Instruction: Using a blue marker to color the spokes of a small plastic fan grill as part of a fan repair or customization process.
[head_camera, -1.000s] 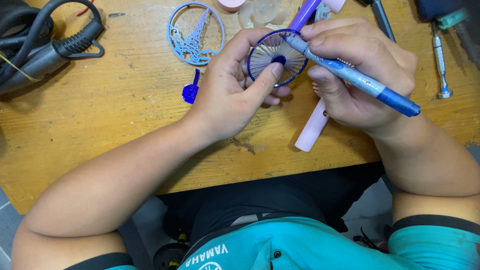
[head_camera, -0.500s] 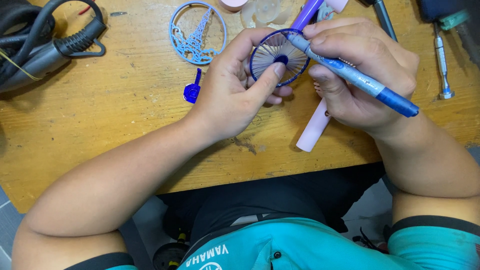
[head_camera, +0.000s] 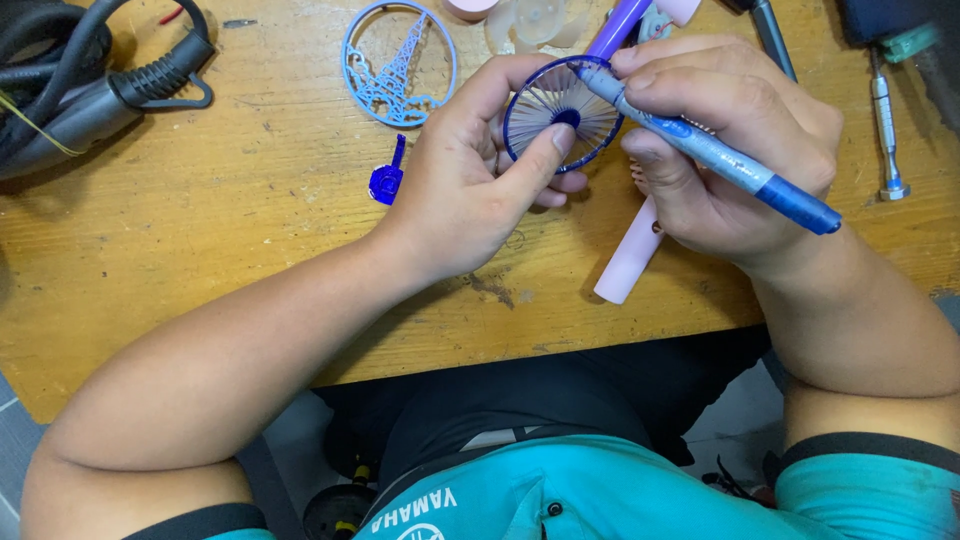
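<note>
My left hand (head_camera: 462, 185) holds a round dark-blue fan grille (head_camera: 560, 112) with thin spokes, thumb pressed on its hub. My right hand (head_camera: 730, 150) grips a blue marker pen (head_camera: 720, 158), its tip touching the grille's upper right rim. A pale pink tube-shaped handle (head_camera: 630, 255) lies on the wooden table (head_camera: 250, 230) under my right hand. A purple rod (head_camera: 618, 25) pokes out behind the grille.
A light-blue ring with a tower cut-out (head_camera: 398, 62) and a small dark-blue piece (head_camera: 386, 180) lie left of my hands. A black corded tool with hose (head_camera: 80, 75) sits far left. A clear fan blade (head_camera: 535, 22) is at the top, a screwdriver (head_camera: 885, 130) at right.
Both hands stay on the grille; the pen tip has shifted only slightly along the rim.
</note>
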